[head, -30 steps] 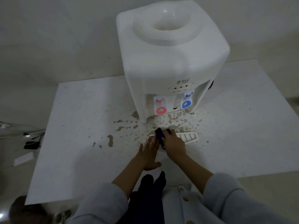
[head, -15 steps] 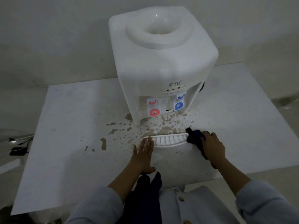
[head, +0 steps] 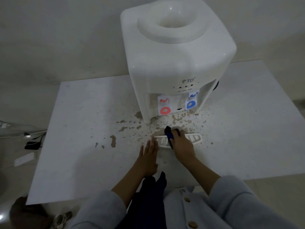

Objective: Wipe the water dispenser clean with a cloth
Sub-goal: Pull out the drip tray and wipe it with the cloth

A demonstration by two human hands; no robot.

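Note:
A white water dispenser with a red tap and a blue tap stands at the back of a white board. Its white slotted drip tray lies detached on the board in front of it. My right hand presses a dark blue cloth onto the middle of the tray, hiding that part. My left hand rests flat with fingers spread, its fingertips against the tray's left end.
Brown splatter stains cover the board left of and in front of the dispenser. Cables and a small dark device lie on the floor at the left. Grey sleeves and dark clothing fill the bottom of the view.
My right hand with the cloth swept from the tray's left end out to its right end, then back to the middle. The left hand stayed flat at the tray's left end.

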